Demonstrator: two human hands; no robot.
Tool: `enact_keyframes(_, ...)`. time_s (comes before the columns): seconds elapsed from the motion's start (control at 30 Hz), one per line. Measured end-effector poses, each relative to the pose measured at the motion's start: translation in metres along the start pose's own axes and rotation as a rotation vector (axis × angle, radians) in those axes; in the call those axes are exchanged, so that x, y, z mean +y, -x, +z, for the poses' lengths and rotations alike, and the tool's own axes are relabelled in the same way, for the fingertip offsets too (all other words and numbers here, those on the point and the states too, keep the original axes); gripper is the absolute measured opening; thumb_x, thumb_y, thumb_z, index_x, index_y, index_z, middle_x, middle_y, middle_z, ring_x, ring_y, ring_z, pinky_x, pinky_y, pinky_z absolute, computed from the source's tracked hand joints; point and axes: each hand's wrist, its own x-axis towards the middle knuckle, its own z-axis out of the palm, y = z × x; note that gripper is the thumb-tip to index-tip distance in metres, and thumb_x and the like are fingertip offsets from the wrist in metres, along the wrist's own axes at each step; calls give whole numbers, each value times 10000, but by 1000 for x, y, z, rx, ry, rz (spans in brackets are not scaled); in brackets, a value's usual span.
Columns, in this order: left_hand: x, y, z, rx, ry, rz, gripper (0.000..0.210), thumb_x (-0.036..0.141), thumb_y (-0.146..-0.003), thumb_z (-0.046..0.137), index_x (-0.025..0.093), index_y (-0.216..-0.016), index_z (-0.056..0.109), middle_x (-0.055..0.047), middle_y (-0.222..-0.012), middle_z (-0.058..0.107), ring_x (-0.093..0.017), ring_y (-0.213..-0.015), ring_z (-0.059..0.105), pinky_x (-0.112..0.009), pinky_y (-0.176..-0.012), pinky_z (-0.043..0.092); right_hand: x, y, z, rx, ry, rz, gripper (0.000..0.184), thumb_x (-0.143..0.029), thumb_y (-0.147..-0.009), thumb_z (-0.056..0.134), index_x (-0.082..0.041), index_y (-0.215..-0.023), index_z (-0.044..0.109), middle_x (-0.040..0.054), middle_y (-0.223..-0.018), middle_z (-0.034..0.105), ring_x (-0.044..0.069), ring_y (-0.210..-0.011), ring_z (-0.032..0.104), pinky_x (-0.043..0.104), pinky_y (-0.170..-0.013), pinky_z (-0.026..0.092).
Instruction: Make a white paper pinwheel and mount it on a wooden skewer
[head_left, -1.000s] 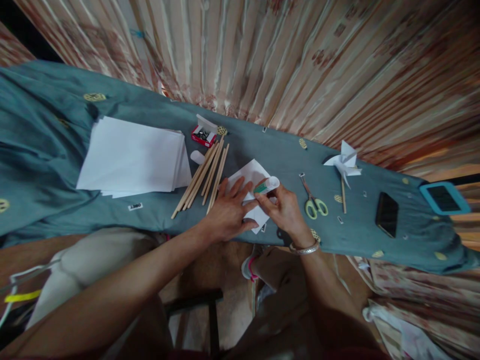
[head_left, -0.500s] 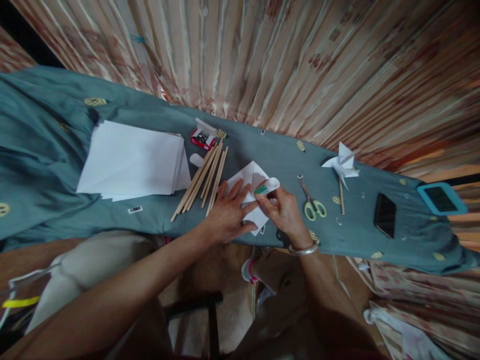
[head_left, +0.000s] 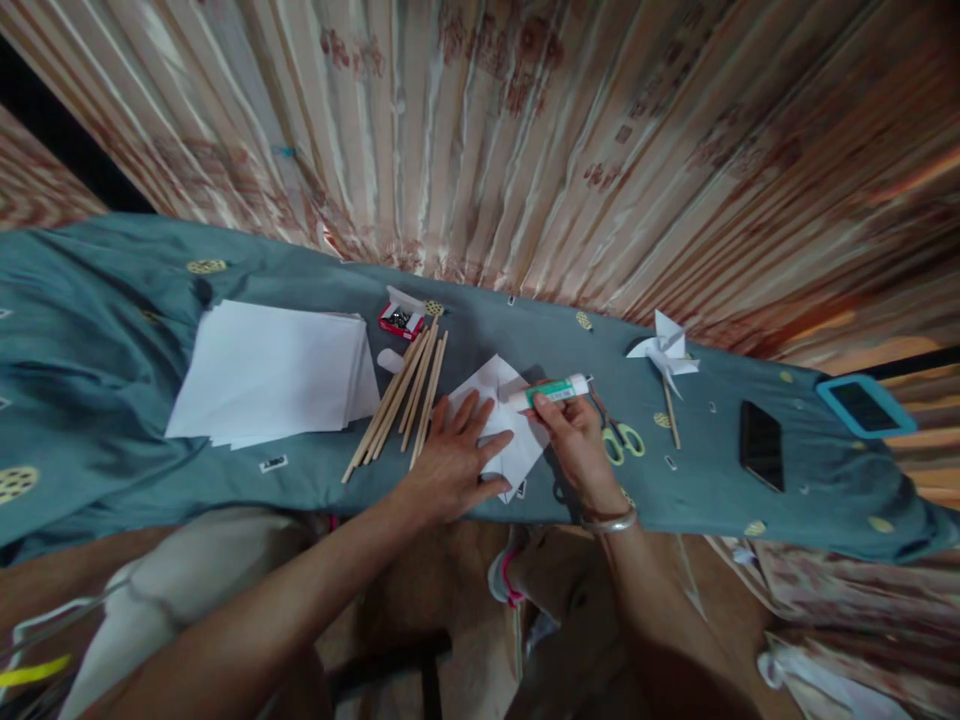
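Observation:
A square of white paper [head_left: 525,460] with cuts or folds lies at the table's front edge. My left hand [head_left: 454,460] rests flat on its left part, fingers spread. In my right hand [head_left: 577,440] is a white and green glue stick [head_left: 555,391], lying nearly level over the paper's right side. Its left end is at the paper's middle; whether it touches is hard to tell. Just left of my left hand lie several thin wooden sticks [head_left: 397,400]. Green-handled scissors [head_left: 622,442] lie right of my right hand, partly hidden by it.
A stack of white paper [head_left: 270,370] lies on the left. Behind the sticks stand an open red box of small metal pieces [head_left: 401,320] and a white cap [head_left: 390,360]. To the right are a paper pinwheel [head_left: 666,350], a black phone [head_left: 761,445] and a blue-framed device [head_left: 866,406].
The glue stick has tipped from a steeper angle to nearly level, with my right hand shifting slightly right. My left hand stays on the paper. The whole view has tilted upward.

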Motion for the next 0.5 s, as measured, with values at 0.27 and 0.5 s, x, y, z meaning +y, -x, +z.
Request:
enact_keyframes(0.27, 0, 3, 2, 52, -14, 8, 636, 577, -830, 612, 268, -1380, 529, -194, -1545, 356, -416, -1455, 240, -661, -1125, 177, -15, -2, 0, -60, -608, 310, 274, -346, -643, 861, -194, -794, 691, -32, -752, 747, 56, -617, 664, 118, -646, 564)
enact_keyframes(0.5, 0, 5, -4, 89, -44, 2, 749, 596, -823, 609, 300, -1474, 386, -183, -1562, 330, -396, -1462, 237, -634, -1133, 196, -14, -2, -5, -132, -717, 357, 161, -298, -751, 794, -196, -839, 706, 5, -868, 771, 76, -636, 687, 147, -634, 587)
